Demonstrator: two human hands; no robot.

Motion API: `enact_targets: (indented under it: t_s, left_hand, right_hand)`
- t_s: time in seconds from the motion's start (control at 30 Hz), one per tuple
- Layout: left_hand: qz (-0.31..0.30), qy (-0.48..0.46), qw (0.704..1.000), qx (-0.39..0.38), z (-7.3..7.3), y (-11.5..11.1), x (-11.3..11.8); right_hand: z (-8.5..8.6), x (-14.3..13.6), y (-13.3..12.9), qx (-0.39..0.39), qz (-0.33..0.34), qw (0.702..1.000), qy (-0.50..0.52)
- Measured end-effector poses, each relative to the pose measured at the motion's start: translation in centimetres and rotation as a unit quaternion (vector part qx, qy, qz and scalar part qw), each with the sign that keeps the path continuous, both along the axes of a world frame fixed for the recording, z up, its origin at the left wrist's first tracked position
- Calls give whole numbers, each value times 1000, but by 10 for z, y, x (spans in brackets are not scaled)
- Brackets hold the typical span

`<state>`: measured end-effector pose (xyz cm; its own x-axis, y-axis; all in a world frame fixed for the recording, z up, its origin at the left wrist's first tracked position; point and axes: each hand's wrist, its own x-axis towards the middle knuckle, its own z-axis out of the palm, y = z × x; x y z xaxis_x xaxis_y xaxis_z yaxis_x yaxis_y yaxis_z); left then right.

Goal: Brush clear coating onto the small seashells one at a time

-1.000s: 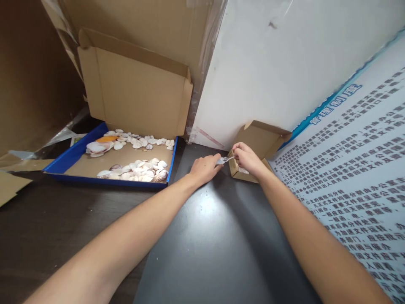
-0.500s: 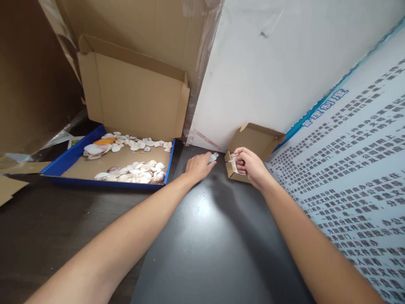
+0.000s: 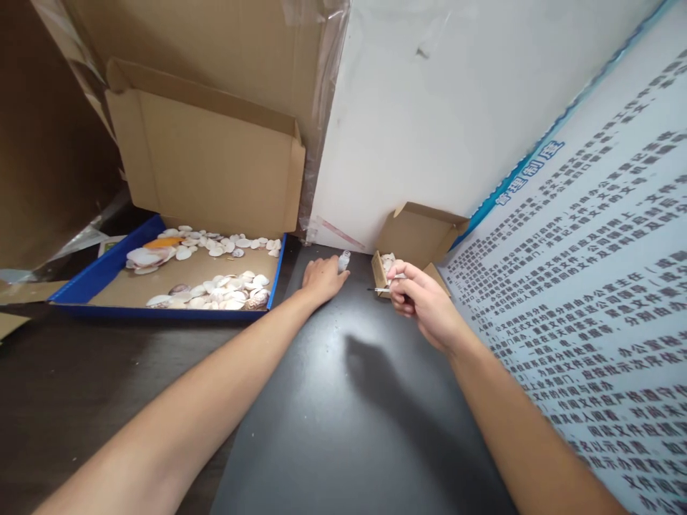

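Note:
My left hand (image 3: 323, 277) rests on the dark grey board, its fingers closed around a small clear glass bottle (image 3: 344, 260) whose neck points up and away from me. My right hand (image 3: 421, 297) is pinched on slim tweezers (image 3: 380, 290) with a dark tip pointing left. They hover over the near edge of a small cardboard box (image 3: 380, 270) with its lid raised. White shells (image 3: 387, 260) lie inside that box, partly hidden by my right fingers. Whether the tweezers grip anything is too small to tell.
A blue-sided cardboard tray (image 3: 166, 311) on the left holds white shells, a few brownish ones and an orange piece (image 3: 162, 242). Its lid (image 3: 209, 157) stands raised behind it. A white wall (image 3: 397, 121) rises behind, and a printed poster (image 3: 580, 286) borders the right.
My right hand has drawn back from the small box towards me, bringing the tweezers out over its near edge. My left hand still holds the bottle. The whole view has shifted slightly.

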<state>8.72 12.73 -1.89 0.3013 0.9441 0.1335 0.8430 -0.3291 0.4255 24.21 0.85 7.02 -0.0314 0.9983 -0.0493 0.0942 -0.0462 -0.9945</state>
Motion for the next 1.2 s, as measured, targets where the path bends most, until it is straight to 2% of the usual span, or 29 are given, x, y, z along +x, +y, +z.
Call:
enact_targets:
  t_s: [0.2, 0.37, 0.47, 0.53, 0.63, 0.73, 0.77, 0.9, 0.97, 1.1, 1.13, 1.2]
  left_hand:
    - [23, -6, 1000, -15, 6, -10, -7]
    - [19, -17, 999, -34, 14, -30, -15]
    - [-19, -27, 998, -48, 20, -55, -22]
    - [-65, -29, 995, -65, 26, -78, -26]
    - [-183, -32, 977, -101, 35, -114, -33]
    - [-278, -68, 948, -139, 41, -130, -41]
    - [-288, -105, 939, -155, 41, -130, -45]
    - [-231, -205, 930, -200, 30, -119, -61]
    - [-206, -280, 896, -276, 23, -116, -66]
    - [-153, -447, 784, -403, 14, -118, -72]
    - [-140, -465, 768, -418, 13, -118, -73]
    - [-130, -479, 758, -424, 11, -117, -75]
  right_hand:
    - [-10, -1, -4, -4, 0, 1000, 17]
    - [-25, 1, -4, 4, -14, 999, 38]
    - [-37, 3, -5, 16, -33, 998, 44]
    - [-45, 2, -7, 21, -40, 998, 42]
    - [-53, 0, -12, 24, -46, 998, 29]
    - [-55, -6, -21, 30, -52, 998, 15]
    - [-55, -8, -25, 33, -55, 998, 7]
    - [-58, -21, -43, 69, -48, 992, -92]
    - [-61, -29, -51, 112, -29, 982, -146]
    - [-69, -36, -58, 195, -17, 958, -207]
    - [-70, -36, -58, 208, -14, 954, -216]
    - [-72, -35, -58, 225, -5, 947, -230]
